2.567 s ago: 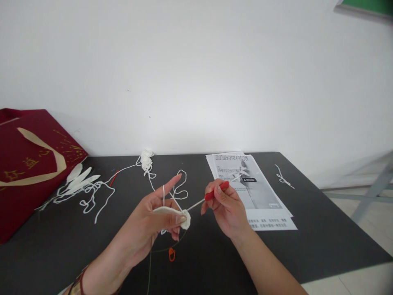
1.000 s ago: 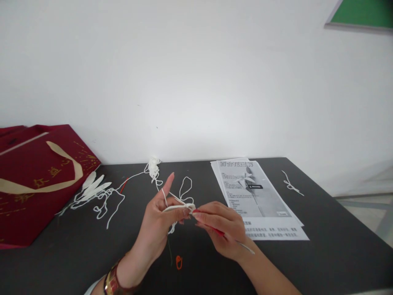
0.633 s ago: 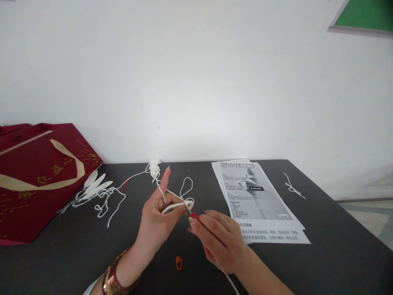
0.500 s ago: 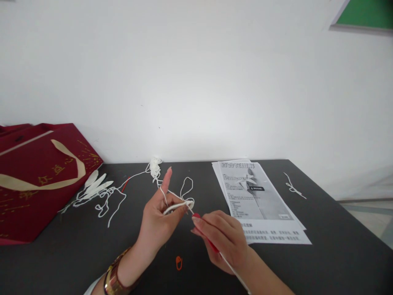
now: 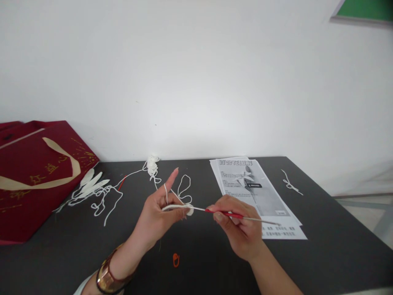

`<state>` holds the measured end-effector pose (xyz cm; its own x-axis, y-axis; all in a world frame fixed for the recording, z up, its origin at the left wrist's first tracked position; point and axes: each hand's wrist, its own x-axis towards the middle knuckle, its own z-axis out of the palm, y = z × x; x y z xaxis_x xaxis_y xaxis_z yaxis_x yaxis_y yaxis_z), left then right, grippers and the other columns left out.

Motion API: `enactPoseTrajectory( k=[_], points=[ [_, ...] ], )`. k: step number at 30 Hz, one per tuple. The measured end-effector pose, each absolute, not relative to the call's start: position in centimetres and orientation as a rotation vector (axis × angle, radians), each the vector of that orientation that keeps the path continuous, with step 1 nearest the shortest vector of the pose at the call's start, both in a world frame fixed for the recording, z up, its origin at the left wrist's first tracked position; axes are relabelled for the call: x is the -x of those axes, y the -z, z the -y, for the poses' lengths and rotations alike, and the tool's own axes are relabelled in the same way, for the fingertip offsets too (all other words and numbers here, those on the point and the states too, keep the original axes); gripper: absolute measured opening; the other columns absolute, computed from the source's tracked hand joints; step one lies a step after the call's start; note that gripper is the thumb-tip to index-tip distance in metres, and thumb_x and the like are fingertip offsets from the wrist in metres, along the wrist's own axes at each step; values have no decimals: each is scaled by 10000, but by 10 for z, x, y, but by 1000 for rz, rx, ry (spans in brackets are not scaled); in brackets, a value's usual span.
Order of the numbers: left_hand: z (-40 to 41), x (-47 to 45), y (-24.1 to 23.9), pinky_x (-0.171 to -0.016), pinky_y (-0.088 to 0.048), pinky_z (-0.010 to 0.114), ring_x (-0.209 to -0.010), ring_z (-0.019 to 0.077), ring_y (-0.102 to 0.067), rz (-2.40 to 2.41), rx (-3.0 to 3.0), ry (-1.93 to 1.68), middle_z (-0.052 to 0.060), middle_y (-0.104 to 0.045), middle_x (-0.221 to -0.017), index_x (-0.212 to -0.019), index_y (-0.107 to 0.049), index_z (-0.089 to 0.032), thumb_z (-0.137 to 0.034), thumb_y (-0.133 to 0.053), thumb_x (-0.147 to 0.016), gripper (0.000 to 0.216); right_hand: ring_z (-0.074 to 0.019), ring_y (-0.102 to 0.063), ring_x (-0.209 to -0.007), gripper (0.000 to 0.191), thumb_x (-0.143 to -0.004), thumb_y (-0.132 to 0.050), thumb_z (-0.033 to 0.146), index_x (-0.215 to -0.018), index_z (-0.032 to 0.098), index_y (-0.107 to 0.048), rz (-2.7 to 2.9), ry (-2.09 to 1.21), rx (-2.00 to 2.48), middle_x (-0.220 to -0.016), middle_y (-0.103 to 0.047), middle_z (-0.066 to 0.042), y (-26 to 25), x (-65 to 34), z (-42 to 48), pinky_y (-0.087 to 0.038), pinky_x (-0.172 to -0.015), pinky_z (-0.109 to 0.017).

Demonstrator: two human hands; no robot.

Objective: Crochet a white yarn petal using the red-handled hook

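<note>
Between thumb and fingers, my left hand [image 5: 162, 215] pinches a small piece of white crochet work [image 5: 190, 209]. White yarn [image 5: 166, 192] runs over its raised index finger, and a loose loop of yarn [image 5: 185, 184] stands up behind the piece. My right hand [image 5: 242, 227] is closed round the red grip of a crochet hook [image 5: 225, 213]. The hook's metal shaft reaches left to the white piece, where the tip is hidden in the stitches. The shaft's other end sticks out to the right over the papers.
On the left a dark red bag [image 5: 33, 184] stands beside white crocheted petals [image 5: 92, 184] with trailing yarn. A yarn bundle [image 5: 152, 164] lies by the wall. Printed sheets [image 5: 273, 205] and a tied yarn scrap [image 5: 291, 186] lie right; an orange stitch marker [image 5: 175, 259] is in front.
My right hand has turned and shifted right, so the hook now lies nearly level instead of slanting toward me. The left hand still pinches the white piece.
</note>
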<state>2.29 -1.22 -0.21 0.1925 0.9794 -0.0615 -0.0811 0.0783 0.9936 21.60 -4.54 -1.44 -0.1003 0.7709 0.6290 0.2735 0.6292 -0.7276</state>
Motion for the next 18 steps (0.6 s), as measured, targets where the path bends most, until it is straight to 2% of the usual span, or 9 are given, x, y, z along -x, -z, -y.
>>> enactPoseTrajectory(
  k=[5,11,18],
  points=[
    [10,-16,3,-458,-372,219,-439,122,-536,-962,-1170,-913,-38,-658,-529,-1472,-320,-188,-145,-788,-605,987,-135,-572,-570,110,-872,-614,239,-848,187,-708,1496,-805,858,-675,-635,-21,22,-222,43,-420,-494,-250],
    [8,-10,2,-491,-446,252,-468,141,-569,-861,-1120,-760,-31,-672,-564,-1484,-286,-207,-98,-784,-601,1020,-125,-541,-517,140,-849,-653,277,-800,166,-721,1355,-1034,790,-615,-615,-13,24,-225,39,-388,-461,-245],
    [9,-12,2,-478,-420,248,-456,134,-548,-888,-1113,-772,-23,-666,-565,-1462,-347,-184,-133,-812,-593,986,-97,-547,-413,205,-787,-721,326,-700,141,-713,1047,-1281,782,-520,-627,-5,24,-218,30,-431,-383,-194]
  ],
)
